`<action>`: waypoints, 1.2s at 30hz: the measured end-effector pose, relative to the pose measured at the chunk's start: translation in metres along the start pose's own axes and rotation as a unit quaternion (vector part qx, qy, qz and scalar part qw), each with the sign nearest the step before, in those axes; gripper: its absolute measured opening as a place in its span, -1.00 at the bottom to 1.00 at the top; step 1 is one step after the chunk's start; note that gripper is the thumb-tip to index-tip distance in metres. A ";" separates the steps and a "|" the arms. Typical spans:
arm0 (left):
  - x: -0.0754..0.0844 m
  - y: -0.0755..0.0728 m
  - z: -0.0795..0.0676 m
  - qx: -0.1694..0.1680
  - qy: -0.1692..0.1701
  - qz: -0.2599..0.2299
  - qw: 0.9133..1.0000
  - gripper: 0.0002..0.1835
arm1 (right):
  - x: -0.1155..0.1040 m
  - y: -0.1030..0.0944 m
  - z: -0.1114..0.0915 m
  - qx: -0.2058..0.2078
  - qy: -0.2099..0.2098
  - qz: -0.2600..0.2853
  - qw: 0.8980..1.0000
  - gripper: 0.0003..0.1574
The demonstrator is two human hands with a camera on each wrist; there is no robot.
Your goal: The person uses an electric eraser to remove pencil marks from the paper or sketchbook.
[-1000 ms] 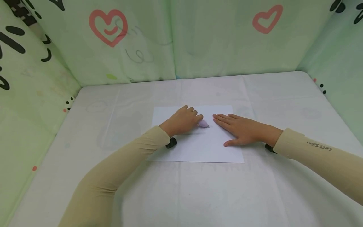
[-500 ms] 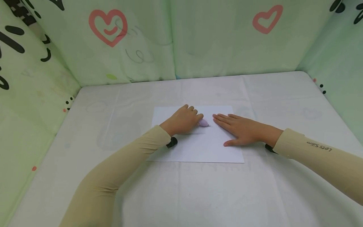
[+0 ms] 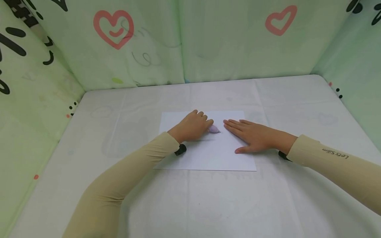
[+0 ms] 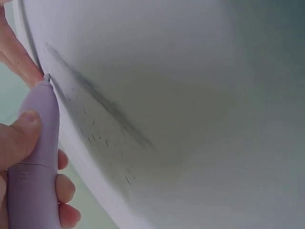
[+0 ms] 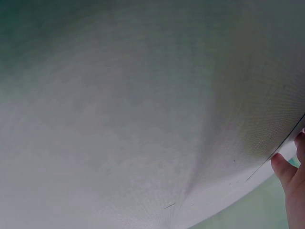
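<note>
My left hand (image 3: 191,127) grips a lilac electric eraser (image 3: 213,129), a thick pen-shaped body with a narrow tip, over a white sheet of paper (image 3: 205,160). In the left wrist view the thumb presses on the tapered front of the eraser (image 4: 40,121), and the other fingers curl round its far side. A dark grey smear (image 4: 105,102) runs across the paper beside the tip, with small dark crumbs (image 4: 93,139) scattered near it. Spread flat on the right part of the sheet, my right hand (image 3: 254,135) has straight fingers, its thumb apart; only part of this hand (image 5: 288,176) shows in its wrist view.
A white cloth (image 3: 196,201) covers the table under the paper. Pale green curtains (image 3: 220,49) with red hearts and black marks enclose the back and both sides. Each wrist carries a black band, such as the left band (image 3: 180,149).
My left hand and the eraser have shifted very slightly to the right since the earliest frame. The right hand and the paper have stayed in place.
</note>
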State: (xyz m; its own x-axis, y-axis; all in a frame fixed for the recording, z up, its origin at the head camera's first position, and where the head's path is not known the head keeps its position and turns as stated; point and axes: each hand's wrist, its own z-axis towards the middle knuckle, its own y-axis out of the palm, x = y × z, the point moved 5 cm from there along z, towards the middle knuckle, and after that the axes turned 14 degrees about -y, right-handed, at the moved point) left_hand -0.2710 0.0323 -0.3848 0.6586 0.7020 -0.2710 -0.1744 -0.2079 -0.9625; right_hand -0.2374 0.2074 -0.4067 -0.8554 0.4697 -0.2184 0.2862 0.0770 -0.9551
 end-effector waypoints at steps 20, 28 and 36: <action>0.002 0.000 0.002 -0.019 -0.001 -0.001 1.000 -0.71 | -0.002 -0.002 -0.001 0.003 0.000 0.005 1.000 0.15; 0.002 0.001 0.003 -0.013 0.004 -0.001 1.000 -0.72 | -0.001 -0.002 0.000 0.001 0.000 0.005 1.000 0.15; 0.003 -0.001 0.001 -0.009 0.007 0.006 1.000 -0.73 | 0.000 -0.001 0.000 0.000 0.002 0.009 1.000 0.16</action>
State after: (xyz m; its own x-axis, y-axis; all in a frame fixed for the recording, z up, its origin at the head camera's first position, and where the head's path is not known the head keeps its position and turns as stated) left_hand -0.2698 0.0357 -0.3849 0.6671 0.6898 -0.2815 -0.1690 -0.2279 -0.9589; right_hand -0.2375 0.2075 -0.4058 -0.8482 0.4744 -0.2355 0.3023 0.0684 -0.9508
